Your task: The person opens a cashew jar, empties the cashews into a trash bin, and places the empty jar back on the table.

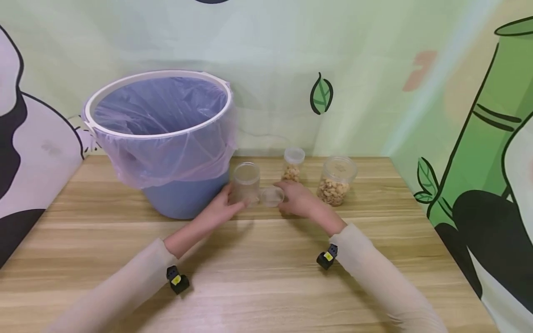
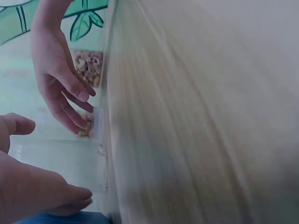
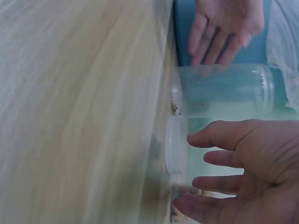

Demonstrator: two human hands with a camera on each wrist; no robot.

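Note:
A clear jar [image 1: 246, 178] without a lid stands beside the blue bin, a few bits at its bottom. My left hand [image 1: 222, 206] is at its left side, thumb and fingers spread and uncurled; contact is unclear. On the table right of the jar lies a clear round lid [image 1: 272, 196]. My right hand [image 1: 297, 199] reaches to the lid's right side. The right wrist view has the right hand [image 3: 247, 172] with fingers extended, thumb close to the lid [image 3: 176, 144], and the left fingertips next to the jar [image 3: 224, 91]. The left wrist view shows the right hand [image 2: 58, 79] relaxed.
A large blue bin [image 1: 187, 196] with a liner and white rim stands at the back left. Behind my right hand is a small lidded jar [image 1: 292, 172] of nuts, with a wider lidded jar [image 1: 333, 189] of nuts to its right. A printed cloth [image 1: 266, 69] hangs behind the table.

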